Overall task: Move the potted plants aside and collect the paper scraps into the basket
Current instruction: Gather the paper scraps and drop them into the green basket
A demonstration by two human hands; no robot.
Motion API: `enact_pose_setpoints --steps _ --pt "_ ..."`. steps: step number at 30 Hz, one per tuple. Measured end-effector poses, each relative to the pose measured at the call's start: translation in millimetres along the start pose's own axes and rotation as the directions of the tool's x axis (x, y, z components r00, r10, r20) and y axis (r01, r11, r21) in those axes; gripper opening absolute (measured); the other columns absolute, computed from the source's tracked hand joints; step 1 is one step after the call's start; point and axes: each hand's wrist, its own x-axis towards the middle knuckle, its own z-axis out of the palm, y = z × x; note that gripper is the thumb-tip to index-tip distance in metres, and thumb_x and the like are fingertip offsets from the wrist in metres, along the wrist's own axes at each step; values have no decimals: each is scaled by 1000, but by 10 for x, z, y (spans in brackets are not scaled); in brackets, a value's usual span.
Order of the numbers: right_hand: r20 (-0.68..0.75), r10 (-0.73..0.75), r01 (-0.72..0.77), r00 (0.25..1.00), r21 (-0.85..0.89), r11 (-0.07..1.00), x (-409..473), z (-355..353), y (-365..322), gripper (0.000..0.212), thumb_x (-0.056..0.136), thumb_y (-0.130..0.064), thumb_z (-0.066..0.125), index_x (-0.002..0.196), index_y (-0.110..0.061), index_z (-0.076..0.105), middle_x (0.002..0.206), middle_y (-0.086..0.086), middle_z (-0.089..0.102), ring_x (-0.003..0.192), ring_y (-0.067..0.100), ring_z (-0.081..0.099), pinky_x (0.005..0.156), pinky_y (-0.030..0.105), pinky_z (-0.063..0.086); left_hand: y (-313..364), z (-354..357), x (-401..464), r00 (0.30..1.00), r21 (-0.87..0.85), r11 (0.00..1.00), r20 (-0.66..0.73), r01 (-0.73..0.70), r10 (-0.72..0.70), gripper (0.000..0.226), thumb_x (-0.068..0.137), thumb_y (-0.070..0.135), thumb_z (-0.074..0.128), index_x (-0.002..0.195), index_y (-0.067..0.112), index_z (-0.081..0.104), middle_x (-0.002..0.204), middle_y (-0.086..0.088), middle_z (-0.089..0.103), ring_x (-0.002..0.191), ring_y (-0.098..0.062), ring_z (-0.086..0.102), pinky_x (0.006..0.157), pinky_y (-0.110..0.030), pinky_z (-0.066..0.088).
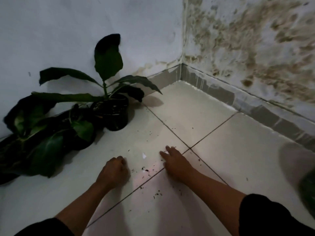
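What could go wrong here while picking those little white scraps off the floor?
The small paper scrap lies amid dark soil crumbs, so the right hand might sweep up dirt too. The dim light could hide other scraps. The left hand works near the potted plants, whose leaves could get knocked.

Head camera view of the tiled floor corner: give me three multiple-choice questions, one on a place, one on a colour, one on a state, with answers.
1. Where do the dark-leaved potted plants stand?
A. against the left wall
B. in the far corner
C. between the hands

2. What colour is the small paper scrap on the glossy tiled floor?
A. red
B. white
C. blue

3. How is the left hand held?
A. flat, fingers spread
B. raised off the floor
C. curled into a fist

Answers: 1 A, the pots sit by the left wall. 2 B, it shows white between the left hand and the right hand. 3 C, its knuckles are bent under on the tile.
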Motion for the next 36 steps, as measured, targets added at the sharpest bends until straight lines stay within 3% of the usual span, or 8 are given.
enact_pose_setpoints --steps 7,11,14,18,25,28,31,36 --pt "65 -22 33 998 -169 985 -82 57 49 33 94 -1 38 119 -2 59 122 16 53 113 31 49 92 37 42 228 219 136 961 35 969 -122 -245 247 16 90 28 43 98 18 53 104 -8 54 98 -27 55 77 -28 42" --pt "81 -51 68 995 -219 973 -114 22 -8 31 91 1 37 110 2 61 114 19 55 107 32 52 86 39 42 441 360 231 936 34 950 -165 -311 312 26 92 18 50 114 11 62 120 -7 54 109 -30 48 93 -32 41" --pt "62 -44 57 997 -220 974 -165 36 -61 29 90 3 39 108 2 61 110 19 57 104 32 54 82 38 43 475 411 238 917 -38 946 -260 -321 301 15 88 8 56 92 6 70 98 -10 63 90 -26 57 78 -32 47" --pt "64 -61 72 996 -186 980 -227 51 -61 28 87 5 40 104 3 62 108 21 58 102 34 55 81 40 43 426 452 158 907 -17 937 -255 -350 334 18 90 2 48 91 6 66 90 -9 62 81 -24 57 73 -37 51" --pt "76 17 -17 997 0 1000 -330 -101 79 34 75 -2 44 98 -4 69 104 15 65 100 31 58 76 28 40 371 414 -108 909 1 912 -82 -411 409 15 89 6 48 89 15 60 85 3 53 74 -12 50 66 -18 37" --pt "-6 114 -111 993 183 977 -450 -204 175 36 75 -10 44 96 -7 73 102 12 71 100 26 62 81 22 43 616 330 -207 939 -232 910 -56 -343 340 21 87 8 55 79 28 58 78 9 62 69 -2 56 62 -9 43" --pt "-151 273 -222 950 289 931 -521 -413 269 20 79 -9 60 93 -8 74 96 7 73 93 22 66 77 13 38 1132 127 -258 970 -518 821 -84 -239 230 8 87 6 60 89 12 65 86 -3 68 74 -11 65 64 -17 54" --pt "-406 529 -310 745 491 814 -691 -1210 439 8 74 -6 72 79 -13 71 71 -4 62 69 10 58 60 12 36 2188 -278 -347 966 -765 597 -134 -243 221 9 84 1 65 91 6 64 81 -5 64 70 -13 61 75 -29 57"
